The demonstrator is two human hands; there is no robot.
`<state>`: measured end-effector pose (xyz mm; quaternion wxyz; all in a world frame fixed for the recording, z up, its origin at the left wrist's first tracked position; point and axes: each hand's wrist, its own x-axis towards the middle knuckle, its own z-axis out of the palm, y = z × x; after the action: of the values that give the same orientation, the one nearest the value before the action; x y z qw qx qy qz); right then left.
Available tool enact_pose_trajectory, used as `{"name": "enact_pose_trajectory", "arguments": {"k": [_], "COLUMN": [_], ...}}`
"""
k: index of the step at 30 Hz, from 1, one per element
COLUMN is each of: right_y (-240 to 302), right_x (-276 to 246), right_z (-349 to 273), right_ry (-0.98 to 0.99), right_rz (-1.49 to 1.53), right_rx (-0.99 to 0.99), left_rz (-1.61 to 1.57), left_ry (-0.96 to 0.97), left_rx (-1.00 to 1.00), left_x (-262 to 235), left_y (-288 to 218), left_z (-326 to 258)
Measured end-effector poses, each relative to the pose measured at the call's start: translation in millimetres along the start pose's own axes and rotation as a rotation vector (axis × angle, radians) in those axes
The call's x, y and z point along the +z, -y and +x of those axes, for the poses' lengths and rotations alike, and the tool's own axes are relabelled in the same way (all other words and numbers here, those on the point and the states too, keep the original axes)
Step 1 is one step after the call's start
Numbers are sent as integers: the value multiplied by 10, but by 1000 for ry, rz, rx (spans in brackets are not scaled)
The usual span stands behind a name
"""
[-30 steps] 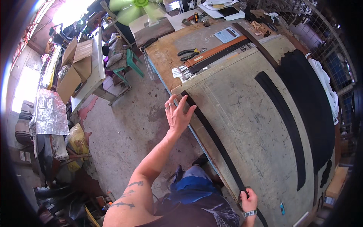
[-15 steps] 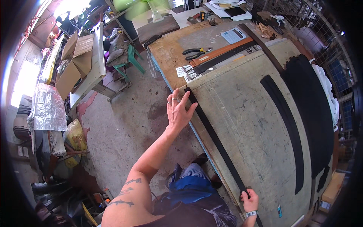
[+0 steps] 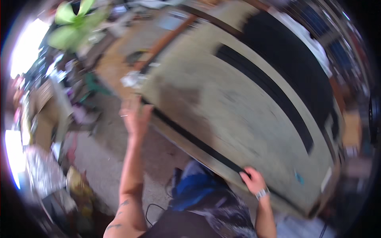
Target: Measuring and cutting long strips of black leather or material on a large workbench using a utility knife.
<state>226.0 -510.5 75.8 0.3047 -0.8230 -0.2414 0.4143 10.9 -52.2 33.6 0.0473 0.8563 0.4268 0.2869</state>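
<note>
A long, narrow black strap [image 3: 198, 143] lies along the near edge of the worktable [image 3: 186, 107]. At its far left end is my left hand [image 3: 136, 117], blurred, with fingers stretched out and the thumb by the strap's tip. My right hand [image 3: 254, 181], wearing a wristwatch, pinches the strap farther along, toward its right part. Beyond that hand the strap runs on toward the table's right corner. A wider black strip [image 3: 270, 93] lies across the middle of the table, apart from both hands.
A large black sheet of material [image 3: 291, 59] covers the far side. A small teal tool [image 3: 299, 177] lies near the right end. Blurred tools and a light-blue calculator [image 3: 171, 22] sit at the far left. A green fan [image 3: 75, 23] and cardboard box [image 3: 43, 113] stand left of the table.
My view has swung to the right, so the table appears turned and the picture is smeared. My right hand still pinches the strap; my left stays at its far end.
</note>
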Motion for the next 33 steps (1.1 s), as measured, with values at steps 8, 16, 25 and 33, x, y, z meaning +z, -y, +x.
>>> {"name": "enact_pose_trajectory", "arguments": {"k": [8, 16, 25, 33], "right_y": [-533, -1355, -1471, -1417], "right_x": [-413, -999, -847, -834], "right_z": [-425, -1308, -1357, -1317], "right_ry": [-102, -293, -373, -385], "right_rz": [-81, -173, -149, -182], "right_rx": [23, 376, 365, 437], "left_rz": [32, -96, -103, -51], "left_ry": [129, 224, 241, 221], "left_rx": [-154, -128, -224, -177], "left_x": [208, 373, 355, 460], "left_y": [685, 733, 513, 689], "left_z": [82, 52, 92, 108]}}
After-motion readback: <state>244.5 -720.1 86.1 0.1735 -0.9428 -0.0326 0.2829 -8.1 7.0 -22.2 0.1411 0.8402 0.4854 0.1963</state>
